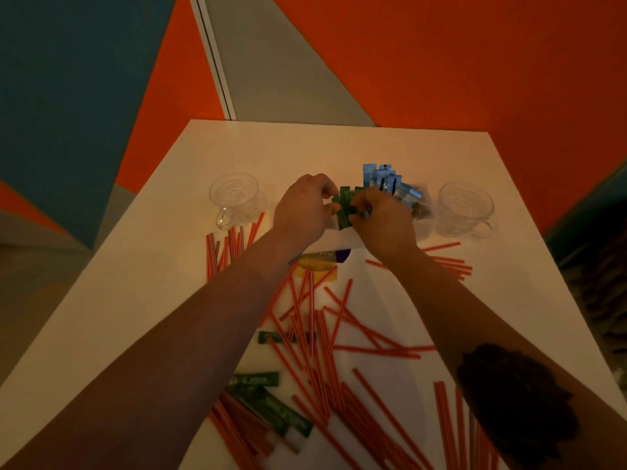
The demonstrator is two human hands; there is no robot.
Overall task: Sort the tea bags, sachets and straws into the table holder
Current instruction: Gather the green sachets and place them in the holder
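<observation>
Dim white tabletop (142,300): left hand (302,212) and right hand (383,222) are both pinching green sachets (344,206) at the holder (342,237); blue sachets (386,183) alongside could get knocked over.

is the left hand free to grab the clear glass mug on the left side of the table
Probably not yet: the left hand is busy pinching green sachets together with the right hand. The clear glass mug itself stands unobstructed.

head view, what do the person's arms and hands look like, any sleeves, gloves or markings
Both forearms are bare, with no sleeves in view. The left hand and the right hand wear no gloves, and no rings or watch can be made out in the dim light. The right forearm carries a large dark tattoo with a rounded, petal-like outline, perhaps a flower. The left forearm shows no marking.
</observation>
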